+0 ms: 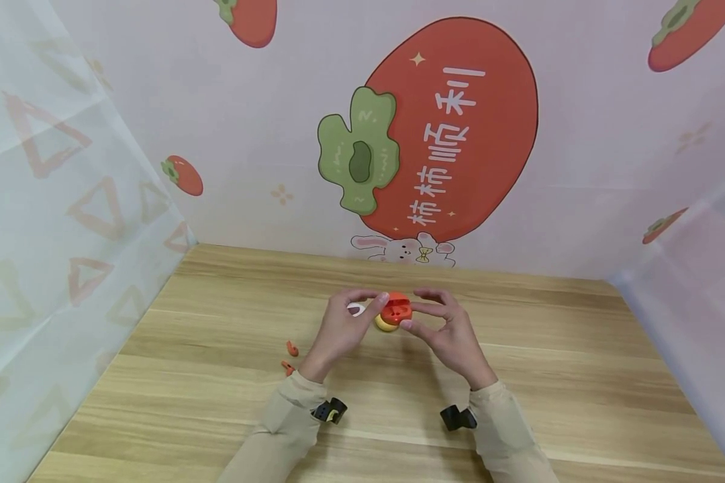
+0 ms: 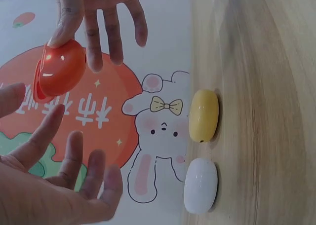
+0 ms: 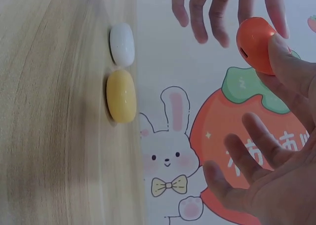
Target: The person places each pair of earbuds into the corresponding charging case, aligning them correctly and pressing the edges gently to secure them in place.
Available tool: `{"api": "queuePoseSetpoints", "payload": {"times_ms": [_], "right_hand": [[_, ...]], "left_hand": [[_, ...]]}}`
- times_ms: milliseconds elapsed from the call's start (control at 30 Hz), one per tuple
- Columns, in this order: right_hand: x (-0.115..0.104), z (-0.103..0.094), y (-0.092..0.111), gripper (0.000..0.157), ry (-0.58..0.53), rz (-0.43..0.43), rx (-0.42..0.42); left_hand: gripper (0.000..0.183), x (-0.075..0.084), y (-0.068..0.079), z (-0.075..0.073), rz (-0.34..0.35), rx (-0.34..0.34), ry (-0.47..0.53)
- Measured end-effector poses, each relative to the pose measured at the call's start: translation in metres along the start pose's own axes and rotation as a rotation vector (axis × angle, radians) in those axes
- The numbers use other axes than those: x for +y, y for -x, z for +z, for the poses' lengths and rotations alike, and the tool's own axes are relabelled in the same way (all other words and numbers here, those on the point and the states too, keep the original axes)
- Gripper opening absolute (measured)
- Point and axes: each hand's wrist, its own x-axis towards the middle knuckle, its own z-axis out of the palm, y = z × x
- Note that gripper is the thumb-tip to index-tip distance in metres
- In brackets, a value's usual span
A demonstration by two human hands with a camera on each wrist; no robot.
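Observation:
An orange-red earbud case (image 1: 396, 312) is held up over the table with its lid raised, showing small dark hollows inside. My right hand (image 1: 450, 335) pinches it between thumb and index finger, while the other fingers spread away from it. Close by on its other side is my left hand (image 1: 340, 329), fingers loosely extended. In the left wrist view, the left thumb and index fingertips are right at the open side of the case (image 2: 64, 67). Two small orange earbuds (image 1: 293, 348) lie on the table left of the left forearm.
Behind the hands, a yellow rounded case (image 2: 204, 115) and a white rounded case (image 2: 201, 185) lie side by side on the wooden table (image 1: 568, 376). A printed backdrop (image 1: 580, 168) rises at the table's back edge, with hanging sheets on both sides.

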Motion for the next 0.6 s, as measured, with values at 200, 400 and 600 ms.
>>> {"api": "queuePoseSetpoints", "payload": {"times_ms": [200,400,600], "right_hand": [[0.0,-0.001,0.0,0.031,-0.01,-0.013,0.025],[0.0,-0.002,0.0,0.031,-0.015,-0.007,0.039],[-0.001,-0.002,0.0,0.031,-0.017,0.007,0.047]], "left_hand": [[0.035,0.001,0.0,-0.006,0.058,0.001,0.009],[0.034,0.0,-0.001,-0.011,0.134,0.033,-0.024],[0.033,0.001,-0.001,-0.018,0.174,0.086,-0.11]]}}
